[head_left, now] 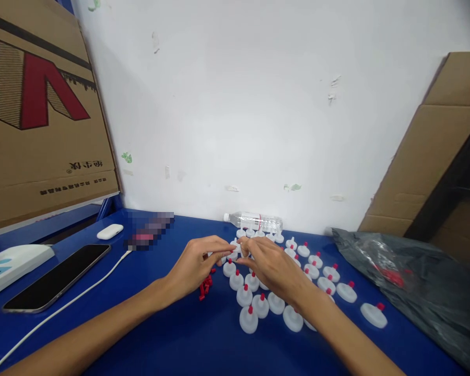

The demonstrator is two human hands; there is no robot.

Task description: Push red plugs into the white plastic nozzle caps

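Note:
Many round white translucent plastic lids with narrow nozzles, such as this lid point(249, 319), stand on the blue table; most carry small red caps. My left hand point(206, 256) is pinched, with a tiny red cap point(232, 249) showing at its fingertips beside a white nozzle. Facing it, my right hand point(268, 261) hovers over the lids, thumb and index finger curved and apart around a nozzled lid point(235, 243); whether it touches this lid is hard to see. Loose red caps point(206, 285) lie in a small pile below my left hand.
A clear plastic bottle point(254, 221) lies by the white wall. On the left are a phone point(58, 277), a white cable point(82, 293), a white case point(110, 231) and a power strip point(18, 266). A dark plastic bag point(434, 308) covers the right side. Cardboard point(43, 146) stands at left.

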